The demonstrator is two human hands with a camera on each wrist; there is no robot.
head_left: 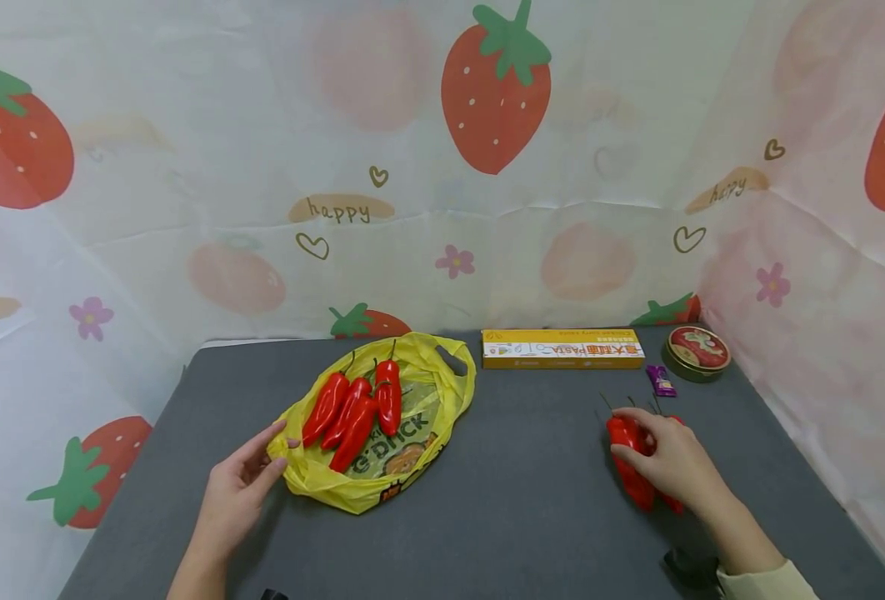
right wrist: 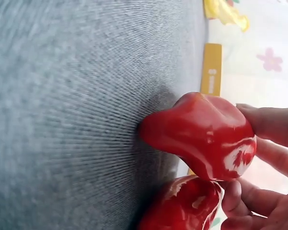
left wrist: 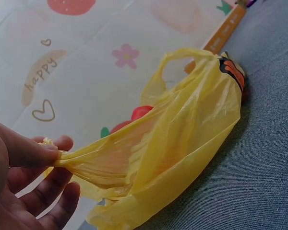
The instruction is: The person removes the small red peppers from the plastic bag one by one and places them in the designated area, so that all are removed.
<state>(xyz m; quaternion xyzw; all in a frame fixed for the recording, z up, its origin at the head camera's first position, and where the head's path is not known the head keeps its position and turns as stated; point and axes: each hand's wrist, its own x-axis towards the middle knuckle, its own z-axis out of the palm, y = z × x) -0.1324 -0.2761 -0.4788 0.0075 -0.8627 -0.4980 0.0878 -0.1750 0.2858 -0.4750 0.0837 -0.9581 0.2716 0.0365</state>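
My left hand (head_left: 234, 496) pinches the left rim of a yellow plastic bag (head_left: 330, 493), which lies spread open on the table. The left wrist view shows the plastic (left wrist: 182, 143) drawn taut toward thumb and fingers. Several red chili peppers (head_left: 356, 433) with dark stems rest inside the bag. Over at the right, my right hand (head_left: 663, 454) grips a red pepper (head_left: 628, 479) between thumb and fingers. Its lower end shows close over the cloth in the right wrist view, where a second red pepper (right wrist: 182, 206) lies beside it, under the fingers.
Along the back edge stands a yellow and white pasta box (head_left: 562, 350). To its right are a round tin (head_left: 697, 350) and a small purple packet (head_left: 661, 381). A dark object (head_left: 690, 569) lies by the right forearm. Strawberry-printed cloth hangs behind the grey table (head_left: 487, 533).
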